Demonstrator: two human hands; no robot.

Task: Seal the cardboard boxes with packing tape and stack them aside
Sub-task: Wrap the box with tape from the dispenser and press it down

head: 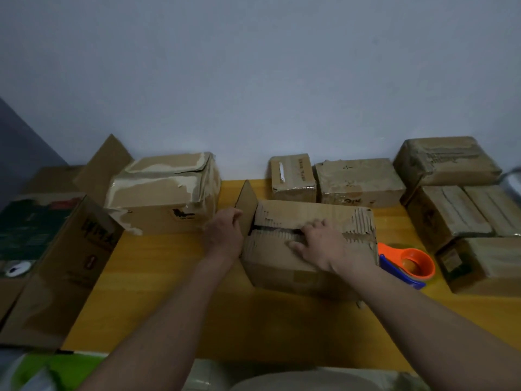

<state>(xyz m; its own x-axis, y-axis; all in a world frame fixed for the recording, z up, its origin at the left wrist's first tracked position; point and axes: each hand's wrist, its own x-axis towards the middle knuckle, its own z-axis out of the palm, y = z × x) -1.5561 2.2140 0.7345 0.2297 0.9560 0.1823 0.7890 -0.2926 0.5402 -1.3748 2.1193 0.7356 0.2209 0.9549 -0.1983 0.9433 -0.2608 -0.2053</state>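
A worn cardboard box (282,263) stands in the middle of the yellow table (169,277). Its two long top flaps are folded down with a dark gap between them, and its left side flap (245,210) stands upright. My left hand (222,232) holds that upright flap at the box's left end. My right hand (318,246) presses flat on the near top flap, fingers spread toward the gap. An orange and blue tape dispenser (408,263) lies on the table just right of the box, touched by neither hand.
A torn box (163,193) sits at the back left, and a large open carton (56,263) at the far left. Two small boxes (293,177) (358,182) stand against the wall. Several taped boxes (451,215) are stacked at the right.
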